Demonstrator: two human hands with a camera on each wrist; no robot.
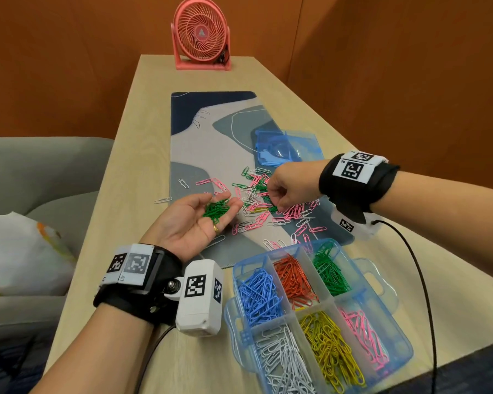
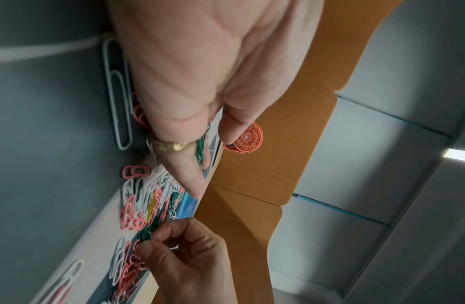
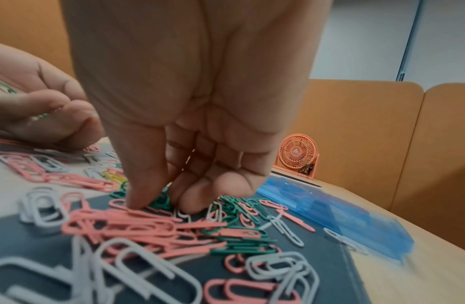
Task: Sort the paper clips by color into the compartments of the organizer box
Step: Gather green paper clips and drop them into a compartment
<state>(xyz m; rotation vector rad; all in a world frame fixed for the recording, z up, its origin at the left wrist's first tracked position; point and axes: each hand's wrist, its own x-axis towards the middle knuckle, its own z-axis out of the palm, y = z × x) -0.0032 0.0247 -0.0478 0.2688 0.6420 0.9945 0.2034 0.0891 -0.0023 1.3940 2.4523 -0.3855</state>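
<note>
Palm up over the mat, my left hand (image 1: 224, 204) carries a bunch of green clips (image 1: 215, 210) on its loosely cupped fingers. Just to its right, my right hand (image 1: 276, 204) reaches down into the mixed pile (image 1: 254, 194) of pink, white and green clips. In the right wrist view its thumb and fingertips (image 3: 138, 202) pinch a green clip (image 3: 161, 202) in the pile. The clear blue organizer box (image 1: 235, 280) stands at the front right. Its compartments hold blue, red, green (image 1: 330, 271), white, yellow and pink clips.
The box's blue lid (image 1: 285, 147) lies on the patterned mat (image 1: 211, 132) behind the pile. A pink fan (image 1: 201, 32) stands at the table's far end. A grey sofa (image 1: 40, 166) is on the left. A black cable (image 1: 421, 280) trails right of the box.
</note>
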